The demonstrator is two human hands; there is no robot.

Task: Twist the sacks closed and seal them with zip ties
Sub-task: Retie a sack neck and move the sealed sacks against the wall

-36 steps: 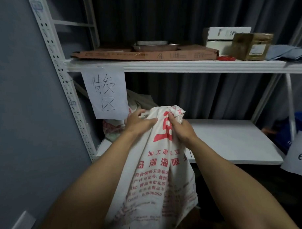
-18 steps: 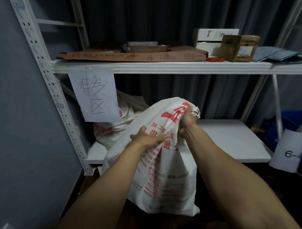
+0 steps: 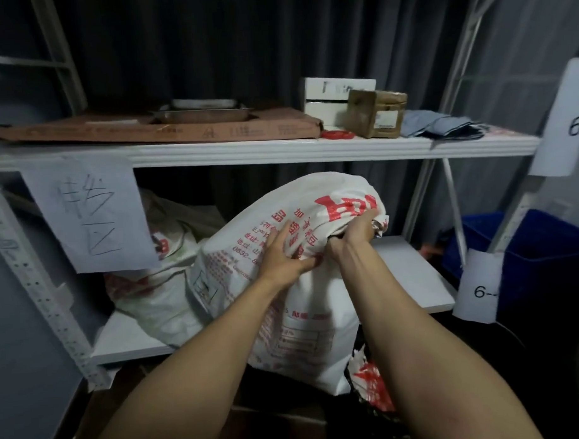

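White sack [image 3: 304, 317], no zip tie seen.
Neck points 1 o'clock; right hand [image 3: 354, 236] fingers clamp it, left hand [image 3: 280, 262] fingers pinch cloth below.

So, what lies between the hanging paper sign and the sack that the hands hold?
In the head view, a second white sack with red print lies there on the lower shelf, partly behind the paper sign and beside the held sack.
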